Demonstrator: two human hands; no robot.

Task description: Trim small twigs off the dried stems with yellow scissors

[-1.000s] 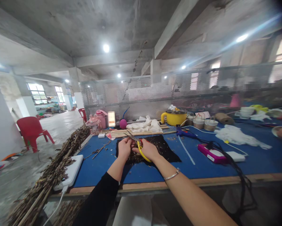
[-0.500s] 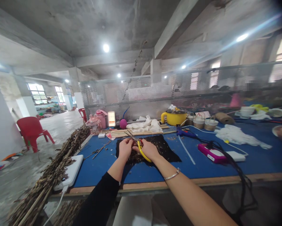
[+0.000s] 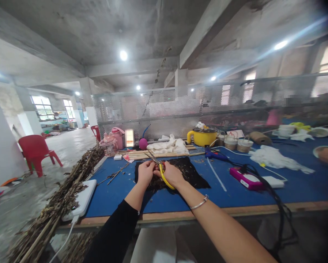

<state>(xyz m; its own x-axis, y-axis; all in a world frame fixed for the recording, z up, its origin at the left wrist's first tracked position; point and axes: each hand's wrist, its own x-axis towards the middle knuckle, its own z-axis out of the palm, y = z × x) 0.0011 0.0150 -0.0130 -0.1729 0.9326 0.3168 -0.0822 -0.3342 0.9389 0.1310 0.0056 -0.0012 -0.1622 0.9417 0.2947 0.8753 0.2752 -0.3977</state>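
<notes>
Beside the left hand, the right hand holds scissors.

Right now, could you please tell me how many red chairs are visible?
2: the nearer chair on the floor at left, and the farther chair by the mesh panel. Others may be hidden.

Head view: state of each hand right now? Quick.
Left hand: closed, fingertips drawn together; whether anything is pinched there can't be told.
Right hand: closed, holding the yellow-handled scissors.
</notes>
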